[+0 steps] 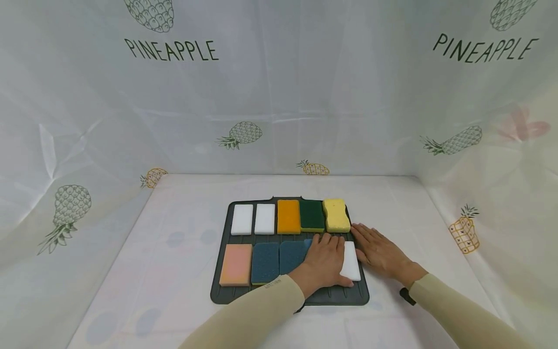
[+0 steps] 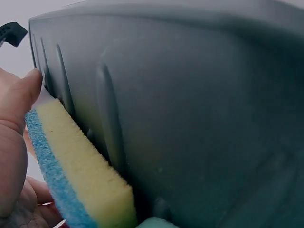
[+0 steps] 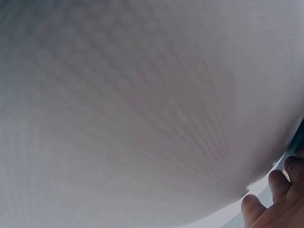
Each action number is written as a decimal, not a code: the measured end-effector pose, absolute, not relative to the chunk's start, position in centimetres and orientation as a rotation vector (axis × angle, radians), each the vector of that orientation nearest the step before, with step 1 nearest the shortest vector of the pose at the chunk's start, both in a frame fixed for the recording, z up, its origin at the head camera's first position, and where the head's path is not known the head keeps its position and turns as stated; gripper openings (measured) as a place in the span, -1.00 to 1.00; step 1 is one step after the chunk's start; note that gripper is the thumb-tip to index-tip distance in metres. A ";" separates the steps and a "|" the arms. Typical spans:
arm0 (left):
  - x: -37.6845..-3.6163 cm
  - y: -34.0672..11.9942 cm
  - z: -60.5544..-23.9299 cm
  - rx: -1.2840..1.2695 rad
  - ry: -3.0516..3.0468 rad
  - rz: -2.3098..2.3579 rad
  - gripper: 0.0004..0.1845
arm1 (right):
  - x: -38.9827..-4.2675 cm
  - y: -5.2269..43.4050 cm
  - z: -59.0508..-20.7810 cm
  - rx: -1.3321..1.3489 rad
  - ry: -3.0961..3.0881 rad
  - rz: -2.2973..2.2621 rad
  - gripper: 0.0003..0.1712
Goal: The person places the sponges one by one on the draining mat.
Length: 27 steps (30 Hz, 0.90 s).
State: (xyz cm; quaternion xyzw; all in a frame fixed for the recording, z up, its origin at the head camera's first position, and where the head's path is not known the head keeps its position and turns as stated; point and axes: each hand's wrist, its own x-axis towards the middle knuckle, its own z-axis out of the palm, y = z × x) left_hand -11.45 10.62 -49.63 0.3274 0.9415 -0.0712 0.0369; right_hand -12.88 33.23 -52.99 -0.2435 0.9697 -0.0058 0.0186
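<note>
My left hand (image 1: pixel 323 261) lies over the front row of a dark ribbed tray (image 1: pixel 289 296), covering most of a blue-and-yellow sponge (image 2: pixel 80 164). Its fingers reach the sponge's far end, and the thumb (image 1: pixel 346 281) is at the near end of a white sponge (image 1: pixel 350 264). Flat along the tray's right edge rests my right hand (image 1: pixel 380 253), fingertips close to a yellow notched sponge (image 1: pixel 337 215). In the right wrist view the tabletop (image 3: pixel 142 118) fills most of the picture, with some fingers at the lower right corner.
Left of my hand in the front row lie a pink sponge (image 1: pixel 236 264) and dark blue sponges (image 1: pixel 265 262). Behind are two white sponges (image 1: pixel 242 219), an orange sponge (image 1: pixel 288 216) and a dark green one (image 1: pixel 312 214). Pineapple-printed sheeting (image 1: pixel 331 97) surrounds the table.
</note>
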 end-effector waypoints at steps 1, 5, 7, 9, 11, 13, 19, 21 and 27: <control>-11.5 10.6 -49.7 1.001 2.890 -0.220 0.27 | -12.9 33.2 -53.0 -0.759 3.010 -0.022 -0.21; -11.5 10.7 -49.7 0.983 2.887 -0.217 0.27 | -13.0 33.3 -52.9 -0.767 3.005 -0.059 -0.23; -11.4 10.8 -49.7 0.973 2.886 -0.214 0.28 | -13.0 33.4 -52.9 -0.768 3.003 -0.085 -0.24; -11.4 10.8 -49.6 0.964 2.888 -0.214 0.29 | -13.1 33.5 -52.9 -0.761 2.999 -0.117 -0.26; -11.4 10.8 -49.5 0.955 2.891 -0.206 0.30 | -13.1 33.7 -52.8 -0.742 2.995 -0.155 -0.27; -11.3 10.8 -49.4 0.947 2.898 -0.183 0.31 | -13.2 33.9 -52.6 -0.713 2.996 -0.192 -0.28; -11.3 9.6 -48.2 0.902 2.937 -0.074 0.25 | -13.1 34.1 -51.7 -0.632 3.040 -0.238 -0.24; -11.4 8.2 -47.5 0.871 2.943 0.008 0.17 | -12.9 34.2 -51.5 -0.601 3.071 -0.230 -0.21; -12.0 -0.1 -45.5 0.749 2.992 0.281 0.03 | -11.8 34.2 -50.8 -0.481 3.169 -0.279 -0.13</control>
